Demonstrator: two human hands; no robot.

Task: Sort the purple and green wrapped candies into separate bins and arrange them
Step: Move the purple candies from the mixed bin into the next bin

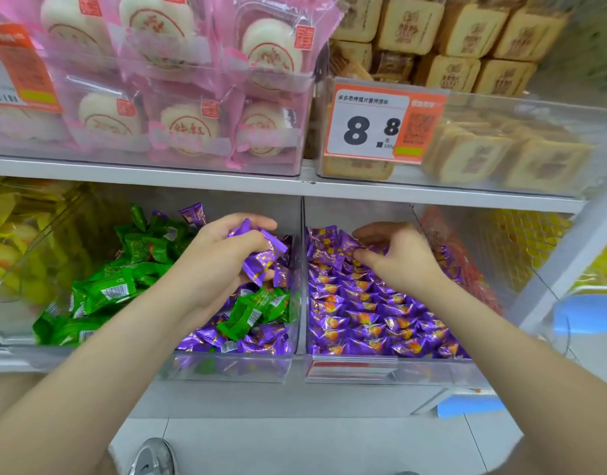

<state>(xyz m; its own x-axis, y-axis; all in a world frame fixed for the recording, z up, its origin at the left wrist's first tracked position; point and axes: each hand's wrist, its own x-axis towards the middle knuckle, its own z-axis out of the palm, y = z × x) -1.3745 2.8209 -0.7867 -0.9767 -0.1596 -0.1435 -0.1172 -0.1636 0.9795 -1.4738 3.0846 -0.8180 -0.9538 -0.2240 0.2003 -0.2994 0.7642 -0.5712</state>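
1. Bins in play: two clear plastic bins side by side on the lower shelf, the left bin [226, 368] and the right bin [432, 371], walls touching.
2. Hands: two, both mine, one over each bin.
3. Left bin holds a mix. Shiny green wrapped candies [106, 289] fill its left and back, too many to count. Loose purple candies [226, 341] sit at its front right corner, a few green ones lying on top.
4. Right bin holds only purple wrapped candies [363, 313] with an orange print, dozens, in overlapping rows.
5. Left hand [219, 269] is above the left bin's right side, fingers curled tight round a purple handful [261, 257]: several pieces, exact count unclear.
6. Right hand [401, 265] is at the back of the right bin, fingers bent, tips on the wrappers. I cannot tell whether it pinches one.
7. Orientation: the rowed purple ones lie flat, print up, long axis roughly across the bin. The handful tilts every way; the green ones are jumbled.
8. Upper shelf: pink-wrapped round white cakes [178, 125], square tan pastries [466, 73], orange price tag [370, 128] reading 8.8.
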